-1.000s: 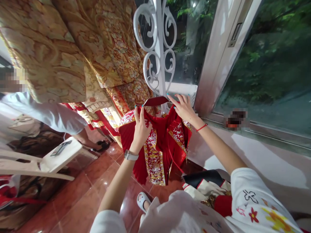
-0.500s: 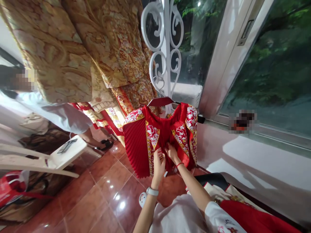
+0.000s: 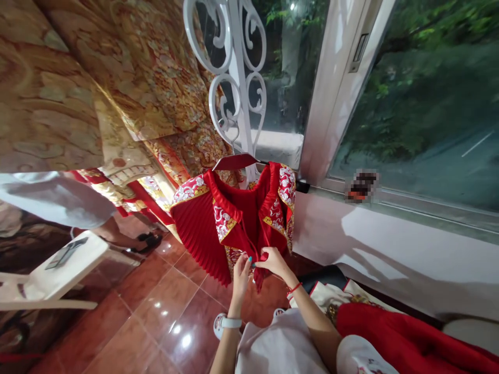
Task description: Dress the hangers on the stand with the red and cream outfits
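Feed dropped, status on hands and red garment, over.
Left hand and right hand both pinching front of red garment, low at centre. Garment hangs on hanger hooked to white grille. Nothing between hands and cloth.

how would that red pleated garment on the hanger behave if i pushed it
Probably floppy: the red garment hangs in soft pleats and bunches where the left hand and right hand pinch its front. It would likely swing rather than resist, since it hangs from one hanger hooked on the white rack.
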`<state>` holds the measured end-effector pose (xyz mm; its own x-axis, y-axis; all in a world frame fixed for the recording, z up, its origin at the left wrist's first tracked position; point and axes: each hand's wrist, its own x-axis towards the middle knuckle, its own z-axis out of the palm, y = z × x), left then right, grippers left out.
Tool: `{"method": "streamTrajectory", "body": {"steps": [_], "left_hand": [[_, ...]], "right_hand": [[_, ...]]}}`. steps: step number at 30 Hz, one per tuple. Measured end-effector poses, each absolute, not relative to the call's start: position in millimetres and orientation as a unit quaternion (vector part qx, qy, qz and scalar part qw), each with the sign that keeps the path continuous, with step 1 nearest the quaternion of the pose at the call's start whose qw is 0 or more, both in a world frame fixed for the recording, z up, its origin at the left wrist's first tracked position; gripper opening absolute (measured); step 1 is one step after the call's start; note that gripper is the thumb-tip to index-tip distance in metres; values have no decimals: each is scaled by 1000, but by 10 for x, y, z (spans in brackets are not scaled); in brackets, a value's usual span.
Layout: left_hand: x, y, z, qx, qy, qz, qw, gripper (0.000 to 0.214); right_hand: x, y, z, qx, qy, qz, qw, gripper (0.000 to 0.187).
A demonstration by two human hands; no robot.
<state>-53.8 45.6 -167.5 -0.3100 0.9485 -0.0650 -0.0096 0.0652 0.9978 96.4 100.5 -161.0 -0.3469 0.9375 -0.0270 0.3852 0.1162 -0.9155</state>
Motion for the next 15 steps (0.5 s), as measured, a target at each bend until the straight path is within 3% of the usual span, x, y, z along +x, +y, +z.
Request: {"method": "streamTrajectory", "body": {"steps": [4,8,11,15], "left_hand": [[-542,268,-1577,394,555,547,487,43],[-504,178,-1483,400,538,551,497,40],[-478,156,-1472,425,554,530,482,38],[-600,136,-1549,412,591,547,425,29]], "right_hand": [[1130,1010,-1508,-474,-680,477,293,37],[1135,961,-1443,-390,-713,523,256,22],[1097,926,-1435,-357,-718,547,240,13],[1115,917,-1446,-370,-700,560,243,20]]}}
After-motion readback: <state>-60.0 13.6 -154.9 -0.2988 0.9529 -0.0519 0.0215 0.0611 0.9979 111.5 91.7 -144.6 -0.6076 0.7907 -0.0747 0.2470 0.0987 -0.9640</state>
